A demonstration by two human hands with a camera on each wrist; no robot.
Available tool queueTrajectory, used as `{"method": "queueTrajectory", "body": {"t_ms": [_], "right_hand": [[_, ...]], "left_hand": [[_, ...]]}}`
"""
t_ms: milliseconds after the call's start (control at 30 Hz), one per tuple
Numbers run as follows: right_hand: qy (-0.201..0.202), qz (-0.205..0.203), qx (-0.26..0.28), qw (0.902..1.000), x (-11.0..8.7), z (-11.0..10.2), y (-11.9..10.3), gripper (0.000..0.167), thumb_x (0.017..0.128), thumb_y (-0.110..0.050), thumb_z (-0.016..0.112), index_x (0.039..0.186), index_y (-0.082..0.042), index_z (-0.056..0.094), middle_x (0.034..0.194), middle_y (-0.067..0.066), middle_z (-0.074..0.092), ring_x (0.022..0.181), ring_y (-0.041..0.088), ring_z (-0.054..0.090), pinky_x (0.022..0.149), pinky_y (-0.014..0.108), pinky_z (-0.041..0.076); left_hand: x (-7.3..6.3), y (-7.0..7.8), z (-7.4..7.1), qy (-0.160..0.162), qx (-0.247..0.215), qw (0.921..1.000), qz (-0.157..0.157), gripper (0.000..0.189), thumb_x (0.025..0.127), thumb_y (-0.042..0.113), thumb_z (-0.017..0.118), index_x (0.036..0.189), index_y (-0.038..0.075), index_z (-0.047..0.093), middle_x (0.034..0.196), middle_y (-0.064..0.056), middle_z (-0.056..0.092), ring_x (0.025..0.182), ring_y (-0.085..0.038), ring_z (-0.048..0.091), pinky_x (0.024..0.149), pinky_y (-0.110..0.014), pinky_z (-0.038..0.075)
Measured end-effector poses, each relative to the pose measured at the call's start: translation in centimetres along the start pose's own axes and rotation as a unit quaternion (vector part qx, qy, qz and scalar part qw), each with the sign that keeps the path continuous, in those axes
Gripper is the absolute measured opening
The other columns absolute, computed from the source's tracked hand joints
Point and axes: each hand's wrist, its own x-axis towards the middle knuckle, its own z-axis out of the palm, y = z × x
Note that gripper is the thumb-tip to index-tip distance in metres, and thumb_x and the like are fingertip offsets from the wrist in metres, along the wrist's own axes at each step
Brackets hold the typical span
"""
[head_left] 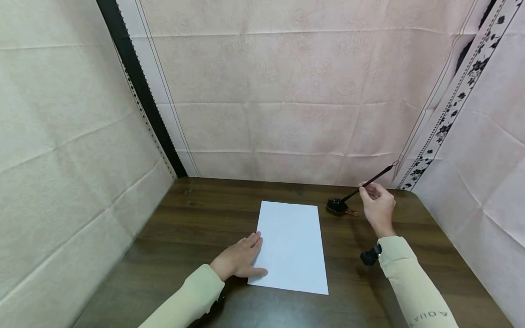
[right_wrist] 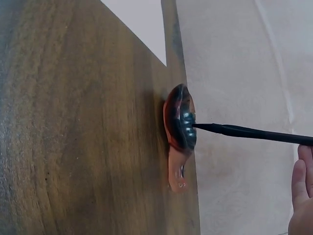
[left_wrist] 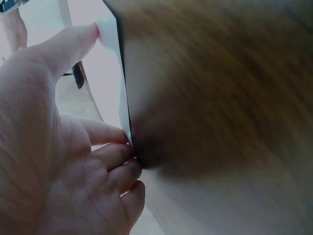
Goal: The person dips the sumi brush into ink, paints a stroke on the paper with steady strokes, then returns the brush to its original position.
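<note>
A sheet of white paper (head_left: 291,248) lies on the brown wooden table. My left hand (head_left: 239,258) rests along its lower left edge, thumb and fingers spread; in the left wrist view, the thumb and fingertips meet the paper's edge. Off to the right, my right hand (head_left: 378,208) pinches a dark calligraphy brush (head_left: 380,174) that has a hanging loop at its upper end. The brush slants down left, its tip at a small black ink dish (head_left: 336,207). Seen from the right wrist, the dish (right_wrist: 177,117) is glossy with a reddish-brown tail, and the brush tip (right_wrist: 198,126) overlaps its hollow.
The wooden table (head_left: 172,241) has pale cloth hangings behind it and on both sides. The back cloth (head_left: 287,114) meets the table's far edge just beyond the ink dish. A floral border (head_left: 443,127) runs down the right corner.
</note>
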Motion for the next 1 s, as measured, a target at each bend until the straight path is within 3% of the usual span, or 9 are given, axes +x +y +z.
{"method": "queueTrajectory", "body": {"t_ms": [300, 433, 567, 833, 1000], "right_hand": [[0.035, 0.038, 0.019, 0.9985, 0.2, -0.7, 0.5, 0.023, 0.100, -0.018, 0.073, 0.115, -0.003, 0.078, 0.096, -0.014, 0.075, 0.087, -0.014, 0.066, 0.080, 0.004, 0.051], [0.040, 0.044, 0.024, 0.9980, 0.1, -0.7, 0.7, 0.022, 0.098, -0.014, 0.074, 0.115, -0.001, 0.078, 0.093, -0.019, 0.072, 0.085, -0.016, 0.065, 0.080, 0.004, 0.051], [0.040, 0.041, 0.019, 0.9982, 0.0, -0.7, 1.0, 0.021, 0.098, -0.013, 0.074, 0.115, -0.001, 0.078, 0.095, -0.013, 0.076, 0.083, -0.017, 0.065, 0.079, 0.004, 0.052], [0.034, 0.031, 0.002, 0.9989, -0.3, -0.7, 1.3, 0.021, 0.099, -0.017, 0.073, 0.114, -0.003, 0.079, 0.110, 0.016, 0.080, 0.084, -0.018, 0.064, 0.079, 0.003, 0.051], [0.032, 0.032, 0.003, 0.9990, -0.2, -0.8, 1.1, 0.021, 0.099, -0.018, 0.073, 0.114, -0.003, 0.079, 0.109, 0.013, 0.081, 0.084, -0.017, 0.064, 0.079, 0.003, 0.051]], "left_hand": [[0.1, 0.1, -0.1, 0.002, 0.004, 1.0000, -0.004, 0.098, 0.095, 0.062, 0.068, 0.165, 0.003, 0.032, 0.177, -0.012, 0.025, 0.164, -0.028, 0.026, 0.133, -0.045, 0.028], [0.1, 0.1, -0.1, 0.001, 0.005, 1.0000, -0.005, 0.099, 0.094, 0.062, 0.068, 0.165, 0.003, 0.032, 0.177, -0.012, 0.025, 0.164, -0.028, 0.026, 0.133, -0.045, 0.028], [-0.1, 0.1, 0.0, 0.001, 0.006, 1.0000, -0.004, 0.098, 0.095, 0.062, 0.068, 0.165, 0.003, 0.033, 0.176, -0.012, 0.026, 0.164, -0.028, 0.027, 0.133, -0.045, 0.028], [-0.1, 0.1, 0.0, 0.003, 0.004, 1.0000, 0.001, 0.097, 0.095, 0.061, 0.068, 0.164, 0.003, 0.033, 0.176, -0.013, 0.026, 0.164, -0.028, 0.027, 0.133, -0.045, 0.028], [0.0, 0.1, 0.0, 0.004, 0.007, 1.0000, -0.001, 0.097, 0.095, 0.061, 0.068, 0.164, 0.003, 0.034, 0.176, -0.012, 0.026, 0.164, -0.028, 0.028, 0.132, -0.045, 0.028]]}}
